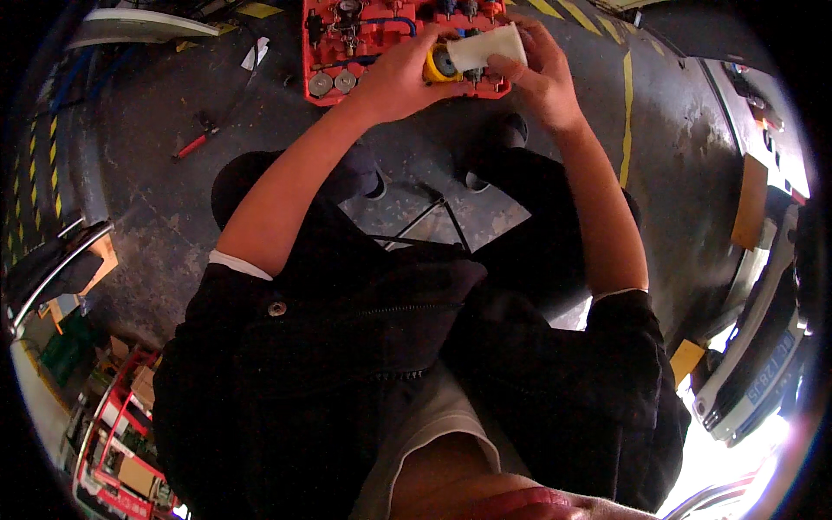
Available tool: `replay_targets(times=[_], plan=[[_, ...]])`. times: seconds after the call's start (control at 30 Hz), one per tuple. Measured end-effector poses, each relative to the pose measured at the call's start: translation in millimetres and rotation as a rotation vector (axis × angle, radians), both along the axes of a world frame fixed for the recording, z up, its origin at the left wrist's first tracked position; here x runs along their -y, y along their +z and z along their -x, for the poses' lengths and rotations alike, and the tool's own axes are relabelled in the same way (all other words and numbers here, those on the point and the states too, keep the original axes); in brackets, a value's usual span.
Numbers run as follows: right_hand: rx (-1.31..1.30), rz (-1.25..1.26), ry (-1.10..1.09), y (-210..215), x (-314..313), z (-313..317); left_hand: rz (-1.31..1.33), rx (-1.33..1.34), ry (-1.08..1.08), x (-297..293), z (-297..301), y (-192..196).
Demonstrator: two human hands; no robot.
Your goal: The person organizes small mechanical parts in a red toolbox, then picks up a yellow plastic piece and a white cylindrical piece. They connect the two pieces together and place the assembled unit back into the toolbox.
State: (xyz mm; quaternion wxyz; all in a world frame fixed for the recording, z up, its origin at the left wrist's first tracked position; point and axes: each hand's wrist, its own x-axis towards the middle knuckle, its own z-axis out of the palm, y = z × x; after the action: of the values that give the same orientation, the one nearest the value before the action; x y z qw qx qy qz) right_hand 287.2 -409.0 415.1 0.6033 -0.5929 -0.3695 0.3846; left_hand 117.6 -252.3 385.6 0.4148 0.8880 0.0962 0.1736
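Note:
In front of me, above a red tool case (314, 87), my left hand (400, 85) grips a yellow round cap (431, 68) with a dark centre. My right hand (548, 76) is closed round a white cup-shaped cylinder (487, 48), thumb on its near side and fingers over its far end. The cylinder lies sideways, its left end against the cap's dark centre. Whether the two are joined I cannot tell. Inside the case are a pressure gauge (349, 7), a blue hose (400, 23) and round silver adapters (321, 84), partly hidden by my hands.
On the dark floor at left lie a red-handled tool (192, 146) and a white scrap (256, 54). Thin metal legs (444, 204) stand between my feet. A red rack with boxes (121, 416) is at lower left, a car bumper (750, 364) at right.

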Motion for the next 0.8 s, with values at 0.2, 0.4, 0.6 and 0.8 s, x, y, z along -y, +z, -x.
replay_targets(times=[0.2,0.4,0.6,0.8], plan=[[-0.043,-0.073,-0.15,-9.3,-1.2,-20.4,-0.06,-0.029,0.233,-8.2,-1.1,4.8],[0.184,0.24,0.061,-10.7,1.3,-2.5,0.565,0.113,0.339,-33.2,-0.3,22.0],[0.476,0.246,0.116,-32.1,0.0,19.9,0.524,0.246,0.111,-32.0,-0.1,18.2],[0.319,0.193,0.029,-27.6,-2.7,21.5,0.334,0.218,0.048,-25.8,2.3,12.0]])
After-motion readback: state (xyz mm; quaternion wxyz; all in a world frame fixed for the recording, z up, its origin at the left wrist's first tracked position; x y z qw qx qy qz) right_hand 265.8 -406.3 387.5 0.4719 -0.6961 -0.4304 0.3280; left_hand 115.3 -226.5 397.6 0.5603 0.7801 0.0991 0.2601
